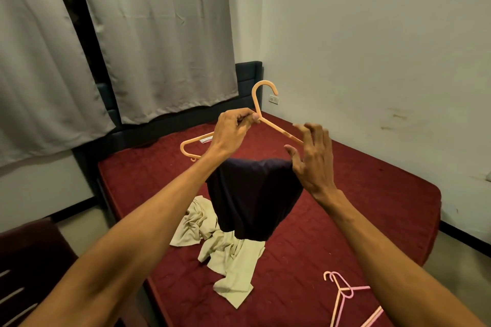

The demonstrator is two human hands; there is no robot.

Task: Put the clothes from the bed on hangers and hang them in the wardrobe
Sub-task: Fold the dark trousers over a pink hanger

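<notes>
Dark garment point(252, 199) status? On the hanger yet or what?
(laundry_lurker)

Halfway, I'd say. It's up in the air over the red bed point(372, 194), hanging off the orange hanger point(276, 127), but the hanger's left end pokes out bare. Left hand point(231, 133) pinches the hanger right below the hook, thumb and fingers closed on the bar. Right hand point(316, 164) is loose with its fingers spread and grips nothing. Its fingertips are by the end of the hanger arm, thumb at the top of the cloth.
(hook_guy)

So what's next?
(laundry_lurker)

Probably tug the cloth out so it sits even on both arms, then carry it to the wardrobe, which isn't in shot. Cream garment point(228, 255) lies crumpled on the bed underneath, and spare hangers point(358, 287) sit near the bed's near corner, so that one's not done yet.
(hook_guy)
</notes>
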